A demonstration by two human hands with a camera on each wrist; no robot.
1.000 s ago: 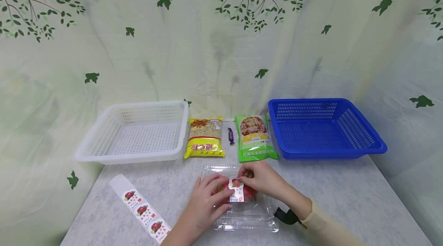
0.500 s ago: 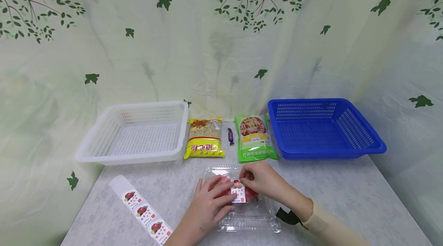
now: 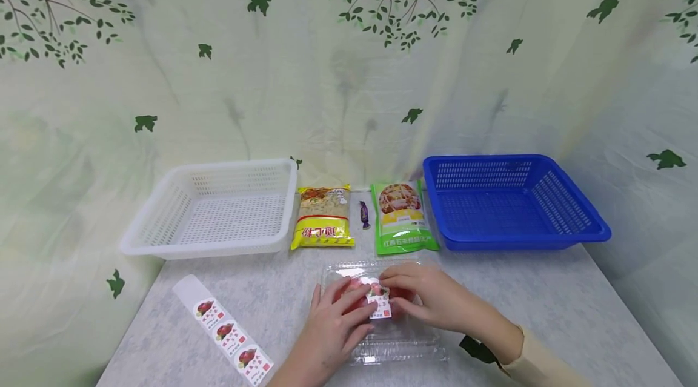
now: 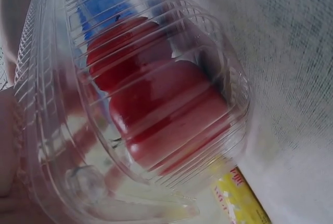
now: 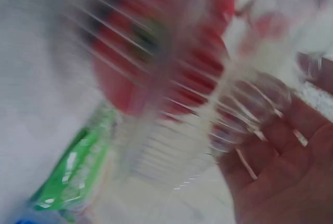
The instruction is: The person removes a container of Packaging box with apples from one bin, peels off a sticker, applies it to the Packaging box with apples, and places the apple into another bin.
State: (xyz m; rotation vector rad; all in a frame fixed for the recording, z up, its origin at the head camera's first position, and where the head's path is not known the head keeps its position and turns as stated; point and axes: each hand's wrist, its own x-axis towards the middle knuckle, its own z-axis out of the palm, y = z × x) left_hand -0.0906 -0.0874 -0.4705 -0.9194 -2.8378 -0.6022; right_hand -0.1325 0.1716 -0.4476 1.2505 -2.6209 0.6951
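A clear plastic clamshell box (image 3: 395,338) with red fruit inside lies at the front middle in the head view; the fruit (image 4: 166,109) shows through its wall in the left wrist view. On the lid is a white label (image 3: 380,303) with a fruit picture. My left hand (image 3: 335,326) rests on the lid, its spread fingertips touching the label's left side. My right hand (image 3: 436,296) lies over the lid's right part, fingers slightly bent at the label's right edge, pinching nothing that shows. The right wrist view is blurred, with the right fingers (image 5: 276,141) behind clear plastic.
A strip of similar labels (image 3: 226,332) lies at the left front. Along the back stand a white basket (image 3: 209,251), a yellow food bag (image 3: 323,217), a small purple candy (image 3: 364,215), a green food bag (image 3: 406,241) and a blue basket (image 3: 507,241).
The right thumb and fingers have parted from their pinch at the label's top, and that hand has shifted right. The box, label and left hand have moved slightly right.
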